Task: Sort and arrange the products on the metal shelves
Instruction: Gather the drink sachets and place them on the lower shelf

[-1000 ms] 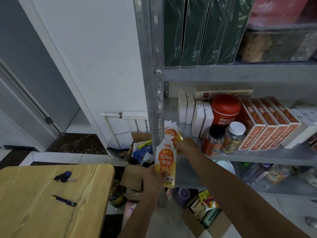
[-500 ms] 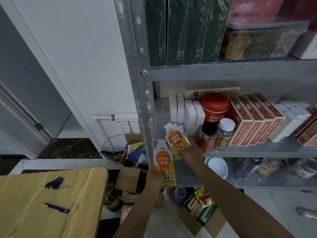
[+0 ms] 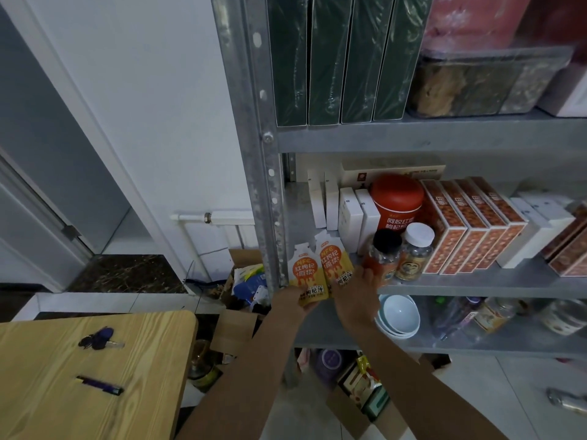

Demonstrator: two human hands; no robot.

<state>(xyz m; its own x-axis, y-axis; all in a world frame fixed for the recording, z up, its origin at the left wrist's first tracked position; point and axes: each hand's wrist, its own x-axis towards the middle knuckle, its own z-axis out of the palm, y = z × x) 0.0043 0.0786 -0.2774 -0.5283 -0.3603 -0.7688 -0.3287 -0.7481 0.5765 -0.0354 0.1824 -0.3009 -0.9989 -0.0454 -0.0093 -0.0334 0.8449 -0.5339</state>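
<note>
Grey metal shelves [image 3: 444, 141] fill the right half of the frame, and a wooden surface [image 3: 47, 408] sits at lower left. On the top shelf stand four dark green boxes [image 3: 336, 58] wrapped in film. On the middle shelf, four orange-patterned boxes [image 3: 470, 230] stand in a row just right of a red tin [image 3: 397, 198] printed 阿胶红 and 枸杞, with the rest hidden. Before the tin stand two jars side by side, a black-lidded jar [image 3: 381, 258] and a white-lidded jar [image 3: 414, 252].

At that shelf's front left corner, just beside the post, are two pouches. Both are white-topped with orange and yellow fronts reading "NFC 红枸杞原浆" and, lower down, "枸杞汁". The left hand [image 3: 289, 296] grips the left pouch [image 3: 303, 271] by its bottom edge. The right hand [image 3: 359, 293] holds the bottom of the right pouch [image 3: 333, 265], which leans right. Keys [image 3: 98, 338] and one pen [image 3: 100, 385] lie on the surface.
</note>
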